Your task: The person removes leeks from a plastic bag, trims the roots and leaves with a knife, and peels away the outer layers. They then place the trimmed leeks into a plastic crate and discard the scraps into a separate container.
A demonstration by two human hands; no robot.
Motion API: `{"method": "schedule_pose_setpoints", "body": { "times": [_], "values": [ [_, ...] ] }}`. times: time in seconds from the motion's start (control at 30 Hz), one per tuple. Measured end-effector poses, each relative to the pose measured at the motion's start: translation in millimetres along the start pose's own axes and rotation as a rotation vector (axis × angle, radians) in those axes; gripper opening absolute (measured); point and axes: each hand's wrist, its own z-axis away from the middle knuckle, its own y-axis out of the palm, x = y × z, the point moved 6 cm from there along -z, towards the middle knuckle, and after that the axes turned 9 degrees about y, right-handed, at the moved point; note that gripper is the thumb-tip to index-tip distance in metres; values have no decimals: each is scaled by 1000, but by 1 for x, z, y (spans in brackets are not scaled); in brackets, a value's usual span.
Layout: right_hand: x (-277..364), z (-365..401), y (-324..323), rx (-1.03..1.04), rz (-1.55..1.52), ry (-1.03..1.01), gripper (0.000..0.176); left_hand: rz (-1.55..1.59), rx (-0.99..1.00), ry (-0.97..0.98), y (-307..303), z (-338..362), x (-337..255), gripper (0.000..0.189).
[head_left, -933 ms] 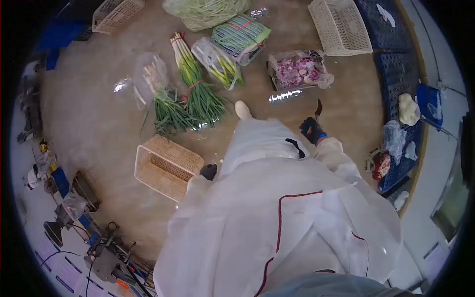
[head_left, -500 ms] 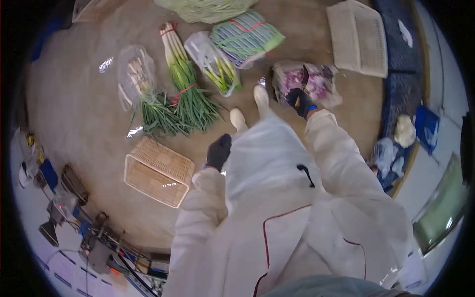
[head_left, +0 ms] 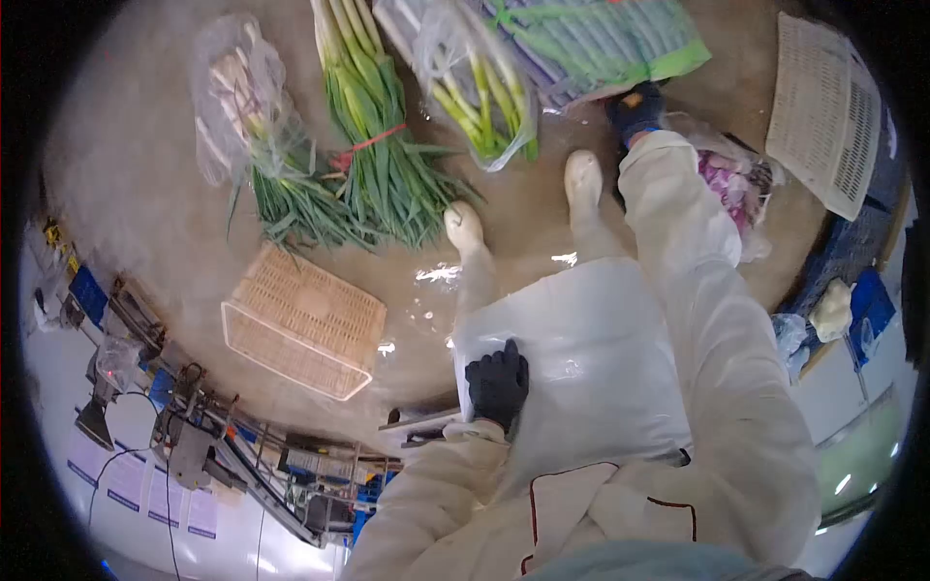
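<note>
My right hand [head_left: 635,111], in a dark glove, reaches forward to the near edge of a green-edged bag of long vegetables [head_left: 610,48]. Its fingers are closed on a knife, whose tan handle [head_left: 632,100] shows in the fist; the blade is hard to make out. Just right of that forearm lies an open plastic bag of purple-and-white peelings [head_left: 731,189], partly covered by the sleeve. My left hand [head_left: 499,384], also dark-gloved, rests on the white apron [head_left: 591,358] over my lap, fingers apart and holding nothing.
Left of the boots [head_left: 465,228] lie a red-tied bundle of green onions [head_left: 373,145], a bagged bunch of green onions [head_left: 242,97] and another bagged bunch [head_left: 480,97]. A tan basket [head_left: 305,310] lies nearer. A white crate [head_left: 823,111] stands at right; wet patches shine on the floor.
My right hand has moved from above the peelings to the green-edged bag. My left hand has come onto the apron. The view has shifted closer to the vegetables.
</note>
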Motion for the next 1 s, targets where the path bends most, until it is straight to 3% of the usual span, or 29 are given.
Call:
{"method": "schedule_pose_setpoints", "body": {
  "times": [0.07,0.17,0.23,0.3,0.37,0.4,0.43,0.47,0.5,0.53,0.6,0.67,0.7,0.73,0.8,0.83,0.9,0.93,1.0],
  "values": [
    [-22,-4,18,-47,-297,13,30,-24,13,-10,-6,1,16,36],
    [28,39,-19,-11,-92,-80,28,-29,3,31,-19,9,38,37],
    [28,59,-16,34,-993,302,12,-62,-31,91,-19,11,47,40],
    [34,94,-29,55,-1230,441,11,-62,-16,146,-14,17,45,38],
    [48,133,-58,58,-978,256,16,-92,3,215,-6,16,38,37],
    [63,158,-80,11,-474,0,20,-166,-25,249,1,21,35,35],
    [76,182,-95,-53,-173,-184,23,-158,-24,234,2,26,34,34],
    [79,199,-103,-1,-155,-192,27,-157,-28,218,1,28,34,34],
    [58,213,-85,312,-752,140,25,-160,-34,202,0,26,34,33],
    [35,233,-67,392,-1346,594,23,-132,-158,218,1,31,36,31],
    [4,279,-51,476,-1138,666,16,-172,-100,162,4,36,30,30],
    [-31,329,-23,583,-1117,762,4,-238,-4,118,21,41,23,30],
    [-67,353,-1,603,-961,665,9,-241,-8,139,30,43,15,30],
    [-57,375,-26,598,-883,807,10,-246,-2,163,39,48,8,29],
    [-125,428,0,715,-985,771,26,-233,50,145,56,49,-4,26],
    [-162,453,18,701,-1059,1008,36,-243,93,164,61,43,-10,25],
    [-181,477,7,640,-1268,967,43,-253,197,206,70,35,-25,24],
    [-187,483,-5,644,-1228,1010,34,-198,234,249,84,29,-28,27],
    [-214,496,-16,768,-880,735,19,-75,265,335,126,11,-35,31]
  ]
}}
